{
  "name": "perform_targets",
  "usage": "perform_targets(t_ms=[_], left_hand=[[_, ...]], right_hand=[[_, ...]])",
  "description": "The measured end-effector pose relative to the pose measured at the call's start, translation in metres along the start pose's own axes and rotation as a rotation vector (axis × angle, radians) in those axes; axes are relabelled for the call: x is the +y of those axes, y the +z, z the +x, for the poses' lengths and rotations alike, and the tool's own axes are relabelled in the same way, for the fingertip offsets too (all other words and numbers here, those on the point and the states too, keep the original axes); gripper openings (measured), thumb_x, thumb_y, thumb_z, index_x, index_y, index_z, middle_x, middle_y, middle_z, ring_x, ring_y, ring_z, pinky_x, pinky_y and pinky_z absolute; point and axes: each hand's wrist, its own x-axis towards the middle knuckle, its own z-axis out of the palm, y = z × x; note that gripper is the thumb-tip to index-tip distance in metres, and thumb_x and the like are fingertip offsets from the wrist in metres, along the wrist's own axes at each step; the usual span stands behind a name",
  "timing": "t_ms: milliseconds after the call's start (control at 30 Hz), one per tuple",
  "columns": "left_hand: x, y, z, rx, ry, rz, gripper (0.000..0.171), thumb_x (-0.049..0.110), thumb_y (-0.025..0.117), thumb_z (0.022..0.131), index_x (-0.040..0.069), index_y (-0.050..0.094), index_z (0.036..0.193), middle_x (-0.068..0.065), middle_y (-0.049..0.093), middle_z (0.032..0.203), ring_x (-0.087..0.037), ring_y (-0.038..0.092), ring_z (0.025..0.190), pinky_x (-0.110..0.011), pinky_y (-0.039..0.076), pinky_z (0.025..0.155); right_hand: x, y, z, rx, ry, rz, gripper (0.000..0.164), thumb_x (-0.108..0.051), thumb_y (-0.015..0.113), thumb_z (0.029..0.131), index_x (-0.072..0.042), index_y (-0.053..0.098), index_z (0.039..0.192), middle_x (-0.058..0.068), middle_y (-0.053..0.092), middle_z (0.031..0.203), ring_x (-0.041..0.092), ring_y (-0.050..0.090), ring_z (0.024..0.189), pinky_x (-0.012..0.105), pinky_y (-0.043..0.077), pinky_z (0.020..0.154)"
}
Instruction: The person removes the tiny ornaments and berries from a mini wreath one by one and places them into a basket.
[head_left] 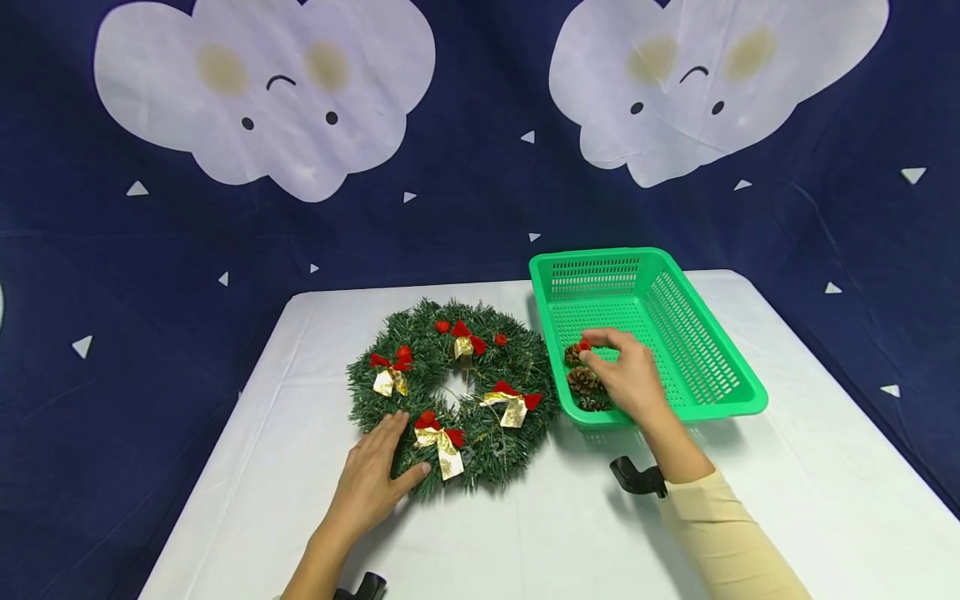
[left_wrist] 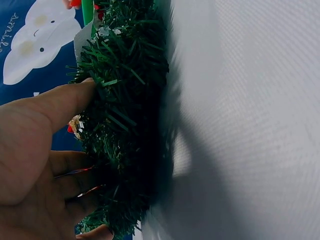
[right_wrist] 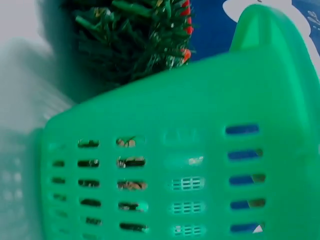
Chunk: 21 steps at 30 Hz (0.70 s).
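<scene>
My left hand (head_left: 372, 479) rests on the near left side of a green tinsel wreath (head_left: 525, 354), thumb apart from the fingers. Gold-and-red bows (head_left: 447, 454) and several small red balls (head_left: 501, 339) decorate the wreath. In the left wrist view, the thumb and fingers (left_wrist: 65, 102) of that hand touch the green bristles. Above the left side of a green basket (head_left: 723, 408), my right hand (head_left: 630, 375) pinches a small red ball (head_left: 585, 344) between thumb and fingertips. Pine cones (head_left: 582, 380) lie in the basket just below. The basket wall hides the right hand in the right wrist view.
A white-covered table (head_left: 547, 533) carries the wreath and, to its right, the basket. Behind it hangs a dark blue cloth (head_left: 465, 242) with clouds and small white triangles. Black wrist mounts (head_left: 637, 477) stick out beside the forearms.
</scene>
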Motion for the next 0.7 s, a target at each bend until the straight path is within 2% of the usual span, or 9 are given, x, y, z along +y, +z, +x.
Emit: perform_targets(t_ms=[200,467,700], left_hand=[[0.0,0.001,0.001,-0.004,-0.002,-0.001,0.081,0.041,0.069,0.082,0.006,0.035,0.146,-0.017,0.036,0.15,-0.036,0.032,0.14,-0.059,0.026,0.111],[0.0,0.001,0.001,0.003,0.003,0.006,0.08,0.042,0.069,0.082,0.006,0.035,0.146,-0.017,0.037,0.15,-0.036,0.033,0.14,-0.059,0.026,0.111],[0.0,0.001,0.0,0.0,-0.002,0.006,0.08,0.042,0.069,0.082,0.007,0.035,0.146,-0.018,0.037,0.15,-0.036,0.033,0.14,-0.06,0.026,0.11]], right_hand=[[0.007,-0.008,0.003,0.005,0.03,-0.035,0.033,-0.018,0.068,0.087,-0.008,0.064,0.117,0.014,0.067,0.114,0.035,0.055,0.115,0.051,0.046,0.089],[0.015,-0.018,0.008,-0.007,0.07,-0.091,0.033,-0.02,0.065,0.089,-0.01,0.063,0.12,0.015,0.066,0.116,0.036,0.054,0.117,0.054,0.044,0.091],[0.021,-0.022,0.013,0.004,0.076,-0.134,0.034,-0.021,0.065,0.089,-0.009,0.063,0.12,0.017,0.066,0.116,0.036,0.057,0.111,0.047,0.046,0.08]])
